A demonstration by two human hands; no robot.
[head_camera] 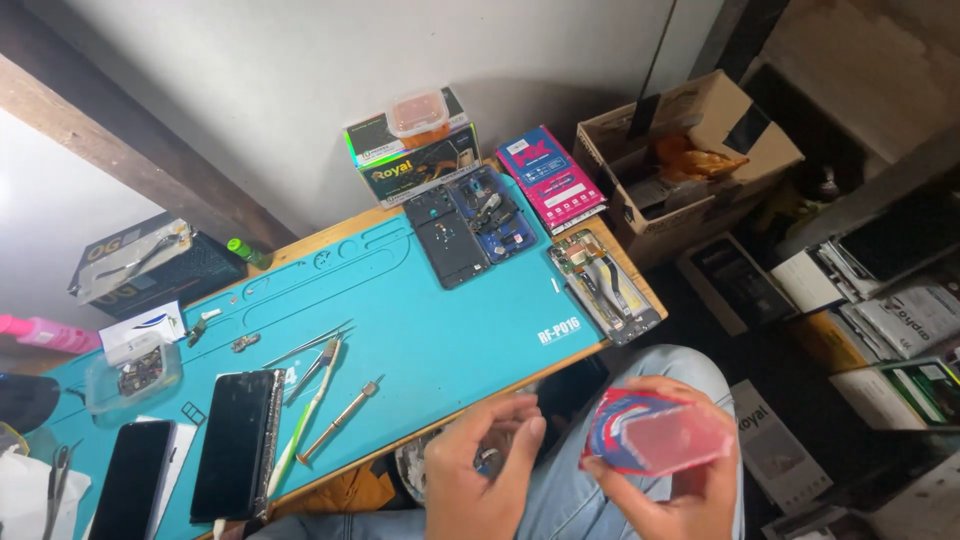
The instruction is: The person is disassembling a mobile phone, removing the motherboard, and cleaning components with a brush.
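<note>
The right hand point(690, 480) is at about 5 o'clock in the view, low over the person's lap. Its fingers curl around a flat packet point(655, 432) that is red, blue and white. The thumb rests on top and the packet tilts a little. The left hand point(480, 470) is at 6 o'clock, just beside the packet. Its fingers bend in close together around something small and shiny, but it is too small to tell what it is.

To do this bit well, it looks best to keep the packet steady in the right hand and hold it over the lap, so a small part that slips does not fall to the floor. The left fingers should pinch softly.

Farther out, the blue mat point(440, 320) covers the table. At 8 o'clock lie two dark phones point(235, 445), side by side. Just beside them are tweezers point(310, 350) and a thin screwdriver point(340, 412). A small clear box point(132, 372) sits at 9 o'clock.

At 12 o'clock an opened phone point(470, 225) lies in parts. Another phone frame point(605, 285) hangs over the mat's edge at 1 o'clock. Farthest off, by the wall, stand a green box point(415, 160) with a small tub on top, a pink box point(550, 178), and a cardboard box point(690, 150) at 2 o'clock.
</note>
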